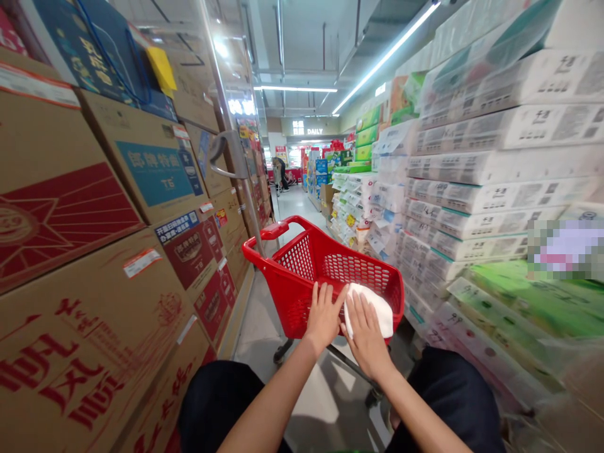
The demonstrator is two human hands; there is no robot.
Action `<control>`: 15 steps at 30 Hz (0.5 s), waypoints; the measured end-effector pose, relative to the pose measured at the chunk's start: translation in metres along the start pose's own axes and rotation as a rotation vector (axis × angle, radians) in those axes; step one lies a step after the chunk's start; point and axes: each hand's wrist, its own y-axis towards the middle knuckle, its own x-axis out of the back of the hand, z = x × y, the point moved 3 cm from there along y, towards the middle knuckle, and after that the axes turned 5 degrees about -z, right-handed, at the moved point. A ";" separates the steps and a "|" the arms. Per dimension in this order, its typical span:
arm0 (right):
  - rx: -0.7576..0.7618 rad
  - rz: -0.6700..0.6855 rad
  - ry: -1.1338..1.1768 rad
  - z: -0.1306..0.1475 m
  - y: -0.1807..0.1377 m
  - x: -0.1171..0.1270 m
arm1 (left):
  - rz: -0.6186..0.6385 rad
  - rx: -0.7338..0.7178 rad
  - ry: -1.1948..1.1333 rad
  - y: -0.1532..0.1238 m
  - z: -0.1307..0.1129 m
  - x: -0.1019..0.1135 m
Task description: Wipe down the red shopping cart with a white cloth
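A red plastic shopping cart stands in the aisle in front of me, its basket empty. My left hand lies flat on the near wall of the basket, fingers stretched out. My right hand presses a white cloth against the same near rim, fingers spread over it. Both hands sit side by side, touching. My knees in dark trousers show at the bottom of the view.
Cardboard boxes with red and blue print are stacked high on the left. Packs of tissue and paper goods are stacked on the right. A narrow grey floor aisle runs ahead. A person stands far down it.
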 end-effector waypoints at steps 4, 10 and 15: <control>0.056 0.032 0.008 -0.009 -0.001 0.005 | 0.001 -0.071 -0.053 -0.003 0.015 0.006; -0.116 -0.004 -0.040 -0.084 -0.023 0.013 | -0.100 0.111 0.038 -0.009 0.075 0.031; -0.174 -0.043 -0.021 -0.087 -0.012 -0.002 | -0.056 0.106 0.054 -0.007 0.067 0.030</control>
